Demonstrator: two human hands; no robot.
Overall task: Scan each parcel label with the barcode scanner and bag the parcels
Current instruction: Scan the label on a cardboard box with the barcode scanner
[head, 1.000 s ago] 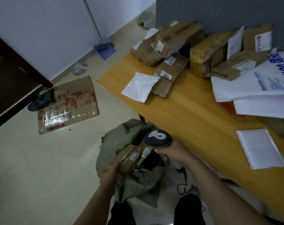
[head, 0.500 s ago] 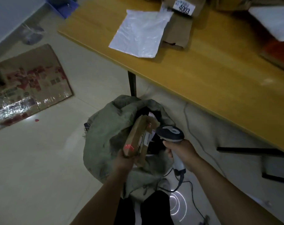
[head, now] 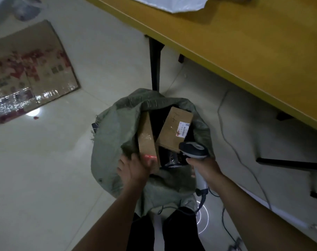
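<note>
Hands hang over the sack (head: 110, 134), the left hand (head: 134, 169) gripping a box (head: 146, 140) standing inside, the right hand (head: 204, 169) gripping the scanner (head: 193, 148).

Two forearms (head: 107, 220) rise from the bottom edge of the frame, bare as far as the picture shows them. The left hand (head: 134, 169) and right hand (head: 204, 167), near mid-frame, are bare too. At bottom centre are black trousers (head: 141, 232), two loose dark legs. Just above the right leg shows the toe of a pale grey shoe (head: 189, 202), dim and partly hidden.
</note>
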